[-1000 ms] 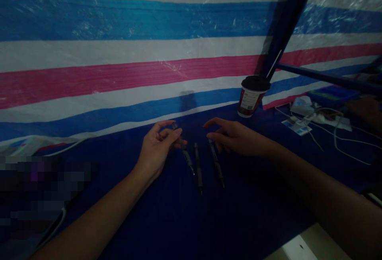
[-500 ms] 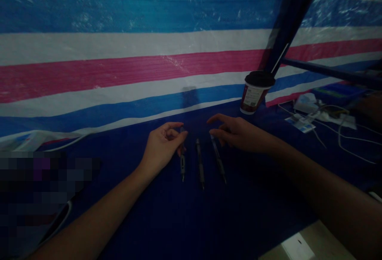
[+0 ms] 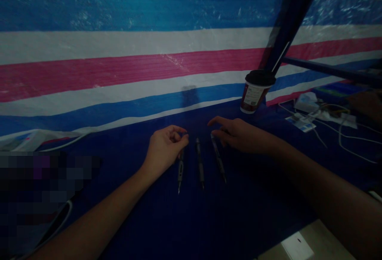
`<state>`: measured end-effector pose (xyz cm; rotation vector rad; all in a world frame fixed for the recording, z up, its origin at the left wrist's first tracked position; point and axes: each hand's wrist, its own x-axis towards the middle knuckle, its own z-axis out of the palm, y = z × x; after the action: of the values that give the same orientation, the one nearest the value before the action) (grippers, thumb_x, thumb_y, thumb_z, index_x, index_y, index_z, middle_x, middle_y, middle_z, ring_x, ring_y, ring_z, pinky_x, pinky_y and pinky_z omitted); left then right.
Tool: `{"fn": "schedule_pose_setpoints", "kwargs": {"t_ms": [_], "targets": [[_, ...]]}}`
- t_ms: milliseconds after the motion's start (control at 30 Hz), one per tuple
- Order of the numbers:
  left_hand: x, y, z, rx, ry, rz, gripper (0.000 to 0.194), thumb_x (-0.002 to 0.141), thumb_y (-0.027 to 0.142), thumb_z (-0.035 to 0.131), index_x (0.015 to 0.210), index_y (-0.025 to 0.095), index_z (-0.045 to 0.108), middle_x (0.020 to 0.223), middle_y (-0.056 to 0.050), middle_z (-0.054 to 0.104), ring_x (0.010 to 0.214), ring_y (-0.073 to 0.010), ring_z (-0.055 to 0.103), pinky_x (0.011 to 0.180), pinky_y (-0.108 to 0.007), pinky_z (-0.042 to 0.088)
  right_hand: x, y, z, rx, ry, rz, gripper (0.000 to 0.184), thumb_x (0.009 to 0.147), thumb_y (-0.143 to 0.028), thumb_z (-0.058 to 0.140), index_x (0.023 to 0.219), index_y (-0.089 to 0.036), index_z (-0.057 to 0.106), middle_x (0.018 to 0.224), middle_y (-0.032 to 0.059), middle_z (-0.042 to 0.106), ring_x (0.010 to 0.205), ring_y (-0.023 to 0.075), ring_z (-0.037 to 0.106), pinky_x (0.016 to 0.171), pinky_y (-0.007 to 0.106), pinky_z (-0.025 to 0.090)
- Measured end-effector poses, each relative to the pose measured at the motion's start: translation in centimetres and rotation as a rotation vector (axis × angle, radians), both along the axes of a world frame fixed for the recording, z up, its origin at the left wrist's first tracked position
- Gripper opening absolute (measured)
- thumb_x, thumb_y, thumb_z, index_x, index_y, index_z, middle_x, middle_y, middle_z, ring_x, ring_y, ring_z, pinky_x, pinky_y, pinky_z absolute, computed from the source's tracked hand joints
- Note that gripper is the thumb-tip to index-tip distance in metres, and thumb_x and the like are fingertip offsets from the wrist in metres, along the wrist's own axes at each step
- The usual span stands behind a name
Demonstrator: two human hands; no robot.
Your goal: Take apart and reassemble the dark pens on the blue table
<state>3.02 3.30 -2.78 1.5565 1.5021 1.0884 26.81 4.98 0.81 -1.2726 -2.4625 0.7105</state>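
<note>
Striped blue, white and pink woven plastic tarpaulin (image 3: pixel 119 59) as backdrop, dark blue plastic sheeting (image 3: pixel 238 216) as work surface, dim light over both. Between the left hand (image 3: pixel 165 148) and the right hand (image 3: pixel 243 134), three slim black plastic pens (image 3: pixel 199 163), side by side and roughly parallel, well separated, tips pointing back toward the person. Under the left hand's fingers, the leftmost pen (image 3: pixel 180 174), upper end hidden, only the lower barrel and fine point showing below the hand. Left fingers curled inward, thumb close against them, a narrow pinch over the pen's hidden end; gripping or merely touching, impossible to tell. Just right of that hand, the middle pen (image 3: pixel 199 163), untouched. Almost at the right hand's fingertips, the rightmost pen (image 3: pixel 219 158), its upper end just below them. Right hand moderately open, fingers reaching forward and slightly spread, holding nothing. Probably very light and stiff, these pens, with round barrels likely to roll on slick sheeting; best taken at mid-barrel between thumb and fingertip, clear of the thin point. Farther forward of the right hand, an upright white paper cup with a black lid (image 3: pixel 255 92); out to its right, loose white cables (image 3: pixel 343 142) and small printed cards (image 3: pixel 300 124).
</note>
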Motion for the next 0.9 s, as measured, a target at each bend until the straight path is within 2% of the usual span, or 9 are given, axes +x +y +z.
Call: {"fn": "schedule_pose_setpoints", "kwargs": {"t_ms": [167, 333, 500, 567, 700, 900], "targets": [[-0.1, 0.0, -0.1, 0.026, 0.014, 0.024, 0.029, 0.082, 0.035, 0.072, 0.103, 0.016, 0.069, 0.048, 0.005, 0.056, 0.030, -0.0119, 0.045, 0.031, -0.025, 0.030, 0.3, 0.0, -0.4, 0.053, -0.092, -0.007, 0.037, 0.103, -0.042, 0.049, 0.129, -0.017, 0.057, 0.078, 0.0059, 0.073, 0.066, 0.0185, 0.065, 0.060, 0.028, 0.040], [-0.2, 0.2, -0.3, 0.012, 0.030, 0.007, 0.020, 0.085, 0.033, 0.070, 0.097, 0.017, 0.068, 0.048, 0.007, 0.055, 0.029, -0.0100, 0.046, 0.030, -0.023, 0.032, 0.4, -0.4, -0.4, 0.077, -0.199, -0.052, 0.051, 0.094, -0.062, 0.057, 0.123, -0.019, 0.058, 0.085, 0.0082, 0.073, 0.065, 0.0198, 0.064, 0.054, 0.028, 0.036], [-0.1, 0.1, -0.3, 0.000, 0.033, -0.020, 0.016, 0.089, 0.030, 0.068, 0.098, 0.017, 0.065, 0.048, 0.008, 0.055, 0.030, -0.0089, 0.048, 0.030, -0.020, 0.034, 0.2, -0.7, -0.1, 0.062, -0.230, -0.054, 0.056, 0.092, -0.064, 0.058, 0.126, -0.020, 0.055, 0.088, 0.0092, 0.074, 0.067, 0.0208, 0.065, 0.055, 0.028, 0.037], [0.0, -0.1, -0.2, -0.019, 0.064, -0.019, 0.020, 0.090, 0.029, 0.067, 0.104, 0.017, 0.064, 0.050, 0.008, 0.056, 0.031, -0.0096, 0.050, 0.031, -0.021, 0.036, 0.2, -0.8, 0.0, 0.058, -0.244, -0.051, 0.058, 0.091, -0.064, 0.058, 0.128, -0.020, 0.054, 0.089, 0.0097, 0.073, 0.068, 0.0214, 0.066, 0.055, 0.028, 0.038], [0.1, -0.3, -0.2, -0.038, 0.255, -0.046, 0.030, 0.092, 0.033, 0.065, 0.118, 0.017, 0.062, 0.057, 0.007, 0.060, 0.033, -0.0116, 0.053, 0.033, -0.024, 0.038, -0.2, -1.4, -0.1, 0.055, -0.274, -0.025, 0.063, 0.089, -0.066, 0.061, 0.131, -0.020, 0.051, 0.090, 0.0095, 0.073, 0.068, 0.0218, 0.066, 0.055, 0.028, 0.038], [0.1, -0.2, -0.4, 0.183, 0.592, -0.138, 0.026, 0.093, 0.028, 0.062, 0.115, 0.016, 0.065, 0.058, 0.005, 0.059, 0.051, -0.0144, 0.060, 0.052, -0.027, 0.042, -1.3, -2.3, -0.8, 0.004, -0.263, 0.023, 0.057, 0.093, -0.045, 0.064, 0.140, -0.020, 0.046, 0.092, 0.0089, 0.074, 0.073, 0.0219, 0.069, 0.057, 0.027, 0.039]]}}
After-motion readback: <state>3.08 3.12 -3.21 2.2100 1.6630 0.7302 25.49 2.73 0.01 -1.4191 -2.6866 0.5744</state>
